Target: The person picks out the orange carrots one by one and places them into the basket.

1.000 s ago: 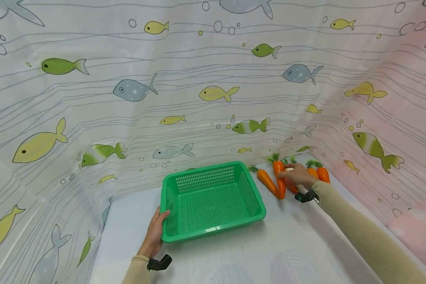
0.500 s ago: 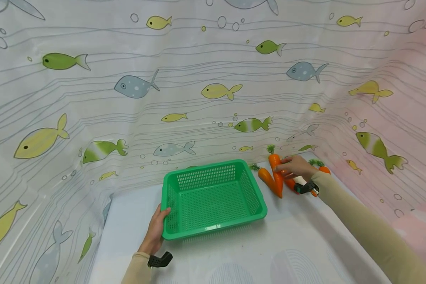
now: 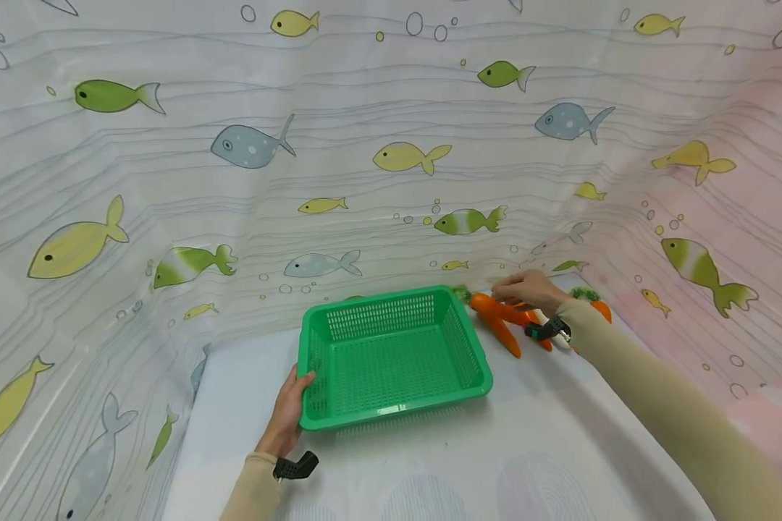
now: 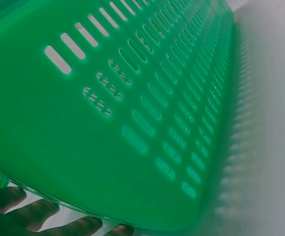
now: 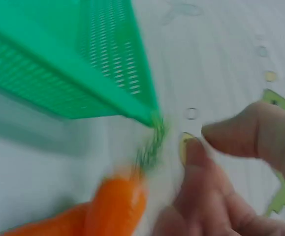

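Note:
My left hand (image 3: 288, 411) grips the left rim of a green plastic basket (image 3: 391, 414), thumb over the edge; in the left wrist view several fingertips (image 4: 80, 226) show beneath the rim. My right hand (image 3: 531, 291) hovers close over an orange carrot (image 3: 505, 311) that slants across another carrot (image 3: 505, 336) lying beside the basket. In the right wrist view the upper carrot (image 5: 115, 206) with its blurred green top lies beside my bent fingers, and nothing shows between thumb and index fingertip. Whether the other fingers hold it I cannot tell.
Behind my right hand lie more orange carrots (image 3: 602, 311) with leafy tops, and a white, long vegetable (image 3: 560, 338). A fish-patterned curtain (image 3: 339, 181) closes off the back and both sides of the white table (image 3: 234, 391).
My right hand has moved left and slightly up. The carrot under it has swung from nearly upright to a leftward slant. My left hand and the basket have stayed put.

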The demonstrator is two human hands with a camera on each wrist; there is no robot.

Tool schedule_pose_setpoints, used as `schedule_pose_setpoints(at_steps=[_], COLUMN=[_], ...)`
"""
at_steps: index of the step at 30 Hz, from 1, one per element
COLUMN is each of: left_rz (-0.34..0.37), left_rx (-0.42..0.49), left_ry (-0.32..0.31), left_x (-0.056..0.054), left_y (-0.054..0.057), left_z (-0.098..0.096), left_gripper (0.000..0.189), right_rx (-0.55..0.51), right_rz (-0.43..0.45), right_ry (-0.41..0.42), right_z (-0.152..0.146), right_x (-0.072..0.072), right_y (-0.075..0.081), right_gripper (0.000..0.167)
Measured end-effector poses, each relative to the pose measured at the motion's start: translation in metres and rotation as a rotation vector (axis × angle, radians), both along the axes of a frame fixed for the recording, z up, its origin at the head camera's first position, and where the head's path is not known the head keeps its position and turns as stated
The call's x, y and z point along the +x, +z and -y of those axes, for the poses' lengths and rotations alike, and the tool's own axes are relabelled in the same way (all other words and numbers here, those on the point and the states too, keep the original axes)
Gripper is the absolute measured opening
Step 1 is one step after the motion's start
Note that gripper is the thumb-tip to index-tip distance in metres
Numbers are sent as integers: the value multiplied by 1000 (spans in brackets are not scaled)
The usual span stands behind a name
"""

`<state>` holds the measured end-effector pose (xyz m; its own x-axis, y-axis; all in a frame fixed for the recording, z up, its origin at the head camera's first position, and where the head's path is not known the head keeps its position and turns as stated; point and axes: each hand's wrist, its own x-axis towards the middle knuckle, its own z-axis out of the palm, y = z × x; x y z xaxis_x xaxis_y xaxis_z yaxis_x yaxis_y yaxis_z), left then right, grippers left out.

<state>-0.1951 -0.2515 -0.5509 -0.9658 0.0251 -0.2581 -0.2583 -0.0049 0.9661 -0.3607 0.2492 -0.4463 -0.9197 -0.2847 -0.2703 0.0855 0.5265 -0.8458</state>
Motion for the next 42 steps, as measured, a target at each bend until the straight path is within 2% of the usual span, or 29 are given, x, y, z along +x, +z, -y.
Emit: schedule_pose_setpoints(at_steps=[2, 4, 5, 9, 11, 14, 18, 22, 33, 37, 42], left_rz=[-3, 3, 0, -2, -5, 3, 2, -9, 10, 0, -9], left_rx=[1, 1, 3, 22, 27, 26, 26, 28, -1, -5, -10], left_ry=[1, -3, -7, -6, -1, 1, -10, -7, 0, 0, -5], left_x=[0, -1, -1, 0, 1, 1, 0, 0, 3, 3, 3], left_y=[0, 0, 0, 2, 2, 3, 3, 4, -1, 0, 2], left_z=[0, 0, 0, 0, 1, 2, 2, 2, 2, 2, 3], left_gripper=[65, 65, 65, 63, 63, 63, 63, 62, 63, 63, 64], right_rx=[18, 83, 135, 398, 483, 503, 494, 523, 698, 702, 714], right_rz=[25, 6, -26, -273, -324, -275, -218, -244, -329, -322, -311], right_ry=[26, 35, 31, -38, -71, -74, -20, 22, 14, -4, -1], right_z=[8, 15, 17, 13, 7, -2, -5, 5, 33, 39, 40], right_x=[-1, -1, -1, -7, -12, -19, -23, -24, -27, -29, -33], right_y=[-7, -17, -21, -40, -47, -55, -65, -73, -94, -97, -99], right_gripper=[53, 53, 54, 58, 61, 63, 62, 59, 42, 36, 37])
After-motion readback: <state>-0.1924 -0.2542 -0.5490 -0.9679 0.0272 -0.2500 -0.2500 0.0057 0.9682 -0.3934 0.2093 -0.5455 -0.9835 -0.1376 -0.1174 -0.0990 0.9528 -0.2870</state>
